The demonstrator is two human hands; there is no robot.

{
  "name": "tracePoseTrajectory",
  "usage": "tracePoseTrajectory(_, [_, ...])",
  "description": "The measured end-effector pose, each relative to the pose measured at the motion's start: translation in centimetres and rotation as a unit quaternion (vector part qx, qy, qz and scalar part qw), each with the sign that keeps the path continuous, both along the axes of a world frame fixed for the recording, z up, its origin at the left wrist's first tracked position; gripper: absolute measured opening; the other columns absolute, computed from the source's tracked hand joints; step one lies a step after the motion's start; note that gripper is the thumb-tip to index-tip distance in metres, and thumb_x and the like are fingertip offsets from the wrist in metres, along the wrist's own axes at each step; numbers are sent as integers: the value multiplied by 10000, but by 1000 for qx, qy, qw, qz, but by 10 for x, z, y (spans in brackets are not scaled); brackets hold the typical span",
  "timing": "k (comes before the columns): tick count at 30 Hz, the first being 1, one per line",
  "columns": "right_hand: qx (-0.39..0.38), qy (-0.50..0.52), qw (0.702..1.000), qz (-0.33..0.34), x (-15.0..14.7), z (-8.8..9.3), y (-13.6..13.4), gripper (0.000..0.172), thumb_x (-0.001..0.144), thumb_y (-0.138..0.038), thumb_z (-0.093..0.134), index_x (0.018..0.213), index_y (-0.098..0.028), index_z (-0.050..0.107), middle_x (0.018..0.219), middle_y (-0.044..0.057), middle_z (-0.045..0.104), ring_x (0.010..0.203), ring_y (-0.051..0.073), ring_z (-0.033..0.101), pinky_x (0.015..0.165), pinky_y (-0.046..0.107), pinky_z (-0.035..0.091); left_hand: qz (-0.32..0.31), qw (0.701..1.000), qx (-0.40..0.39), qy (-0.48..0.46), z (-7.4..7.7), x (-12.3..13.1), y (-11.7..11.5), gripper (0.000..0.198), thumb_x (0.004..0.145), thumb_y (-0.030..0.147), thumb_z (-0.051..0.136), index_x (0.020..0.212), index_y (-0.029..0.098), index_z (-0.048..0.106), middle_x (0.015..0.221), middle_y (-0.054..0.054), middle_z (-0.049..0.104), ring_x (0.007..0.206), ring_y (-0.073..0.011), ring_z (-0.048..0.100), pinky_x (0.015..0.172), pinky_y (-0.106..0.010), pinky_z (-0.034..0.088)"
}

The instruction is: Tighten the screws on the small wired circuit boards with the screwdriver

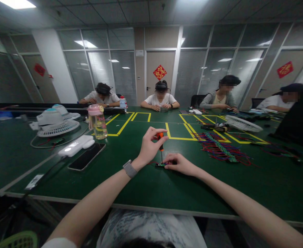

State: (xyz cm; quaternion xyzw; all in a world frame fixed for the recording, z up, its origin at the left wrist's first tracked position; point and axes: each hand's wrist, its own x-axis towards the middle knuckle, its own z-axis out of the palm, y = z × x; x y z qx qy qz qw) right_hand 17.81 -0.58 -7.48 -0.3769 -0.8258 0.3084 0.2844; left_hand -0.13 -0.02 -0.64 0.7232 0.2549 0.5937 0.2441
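Note:
An orange and black screwdriver [161,141] stands upright, its thin shaft pointing down. My left hand [151,144], with a watch on the wrist, is closed around its handle from above. The tip meets a small green circuit board [160,165] that lies on the table in front of me. At the board's right end my right hand [178,164] pinches its edge between thumb and fingers. Red wires run out from the left of the board. Exactly where the tip sits on the board is too small to make out.
Right of my hands lies a row of wired circuit boards [221,146]. On the left are a phone [87,157], a white power strip [75,146], a pink-lidded bottle [97,122] and white fan parts [55,120]. Several people sit across the green table [131,196].

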Motion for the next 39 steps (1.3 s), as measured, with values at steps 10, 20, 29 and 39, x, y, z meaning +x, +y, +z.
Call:
tracePoseTrajectory(10, [-7, 8, 1000, 1, -1, 1, -1, 256, 773, -338, 673, 946, -156, 725, 819, 41, 604, 697, 139, 534, 659, 268, 432, -44, 999, -12, -1, 2, 0, -3, 263, 850, 297, 577, 1084, 193, 640, 962, -50, 585, 837, -129, 590, 737, -241, 513])
tracePoseTrajectory(20, [-1, -3, 1000, 1, -1, 2, -1, 264, 784, -362, 660, 949, -166, 723, 819, 38, 612, 698, 140, 539, 668, 274, 446, -94, 995, -40, -9, 3, 2, -5, 327, 908, 263, 468, 1215, 207, 562, 1105, -76, 601, 873, -138, 623, 745, -265, 526])
tracePoseTrajectory(29, [-1, -2, 1000, 3, 0, 2, 0, 265, 785, -350, 660, 959, -160, 722, 825, 43, 613, 697, 140, 539, 656, 270, 440, -62, 998, -11, -3, 2, 1, -1, 303, 926, 277, 434, 1171, 222, 604, 1151, -80, 557, 998, -153, 583, 813, -261, 506])
tracePoseTrajectory(39, [5, -1, 1000, 3, 1, 1, 0, 265, 788, -367, 654, 947, -166, 721, 805, 37, 611, 692, 139, 535, 656, 271, 442, -19, 1000, 10, 16, 1, -1, -2, 260, 866, 293, 553, 1095, 222, 654, 1049, -59, 565, 913, -134, 580, 789, -240, 499])
